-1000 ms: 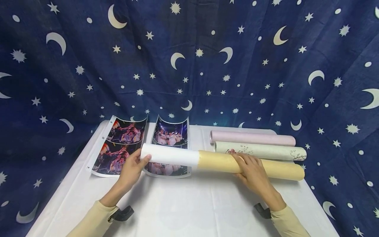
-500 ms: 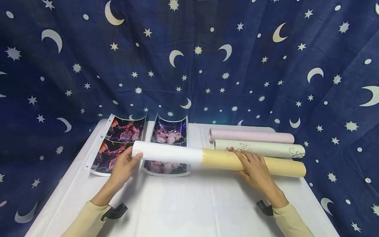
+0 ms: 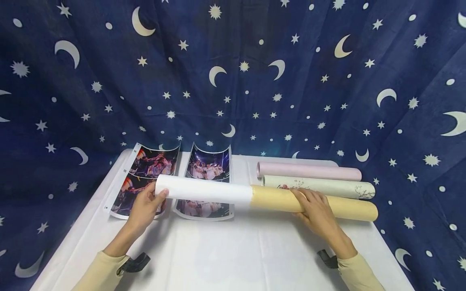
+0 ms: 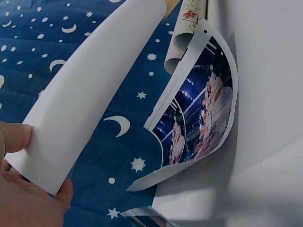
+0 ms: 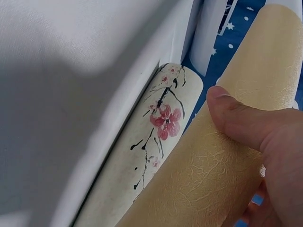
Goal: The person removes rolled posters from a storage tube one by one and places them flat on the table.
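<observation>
A white paper roll (image 3: 204,190) sticks out of the left end of a yellow wallpaper roll (image 3: 351,208) with a creased, embossed surface. My left hand (image 3: 143,206) holds the white roll's far left end, the thumb (image 4: 16,137) on the near face and fingers behind and under it. On the yellow roll, my right hand (image 3: 318,212) grips around the middle, thumb lying along its side in the right wrist view. Both rolls lie in one line across the table, the white one passing above the photo sheets. The inner end of the white roll is hidden inside the yellow.
Behind the yellow roll lie a cream roll with painted blossoms (image 3: 335,188) and a pink roll (image 3: 309,169). Two curling photo sheets, a left one (image 3: 153,165) and a right one (image 3: 209,165), rest on the white table (image 3: 218,250). A starry blue curtain (image 3: 247,81) hangs behind.
My left hand has moved left with the white roll's end, so more white paper shows outside the yellow roll. The yellow roll and right hand have shifted slightly right.
</observation>
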The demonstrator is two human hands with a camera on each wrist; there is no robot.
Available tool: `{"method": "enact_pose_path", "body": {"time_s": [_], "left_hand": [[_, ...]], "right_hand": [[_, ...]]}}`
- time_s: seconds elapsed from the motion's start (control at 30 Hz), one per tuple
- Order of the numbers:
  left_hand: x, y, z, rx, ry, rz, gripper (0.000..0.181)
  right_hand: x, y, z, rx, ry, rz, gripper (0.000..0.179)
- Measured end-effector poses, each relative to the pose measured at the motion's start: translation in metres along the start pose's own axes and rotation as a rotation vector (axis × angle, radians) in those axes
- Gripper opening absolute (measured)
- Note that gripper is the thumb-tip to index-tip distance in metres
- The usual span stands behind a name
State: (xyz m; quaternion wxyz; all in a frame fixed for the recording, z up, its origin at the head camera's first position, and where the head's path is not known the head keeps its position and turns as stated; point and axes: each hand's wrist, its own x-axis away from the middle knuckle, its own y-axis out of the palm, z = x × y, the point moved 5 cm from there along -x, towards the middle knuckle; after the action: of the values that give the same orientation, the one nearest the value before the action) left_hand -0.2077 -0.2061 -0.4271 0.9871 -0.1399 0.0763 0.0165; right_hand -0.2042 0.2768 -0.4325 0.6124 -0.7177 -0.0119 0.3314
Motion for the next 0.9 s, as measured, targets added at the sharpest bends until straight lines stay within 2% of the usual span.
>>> {"method": "enact_pose_path", "body": {"time_s": [0.27,0.47,0.67,0.9], "left_hand": [[0.001,-0.011,-0.002,-0.007,0.046,0.014,0.042],[0.004,-0.022,-0.009,0.007,0.026,0.041,0.046],[0.007,-0.038,-0.014,0.09,-0.009,0.083,0.058],[0.009,-0.053,-0.013,0.184,0.0,0.165,0.062]], "right_hand": [[0.002,-0.001,0.005,-0.009,0.017,-0.017,0.084],[0.006,-0.004,0.012,-0.006,0.03,-0.015,0.084],[0.012,-0.007,0.02,-0.01,0.056,-0.009,0.084],[0.019,-0.002,0.029,-0.027,0.059,-0.028,0.082]]}}
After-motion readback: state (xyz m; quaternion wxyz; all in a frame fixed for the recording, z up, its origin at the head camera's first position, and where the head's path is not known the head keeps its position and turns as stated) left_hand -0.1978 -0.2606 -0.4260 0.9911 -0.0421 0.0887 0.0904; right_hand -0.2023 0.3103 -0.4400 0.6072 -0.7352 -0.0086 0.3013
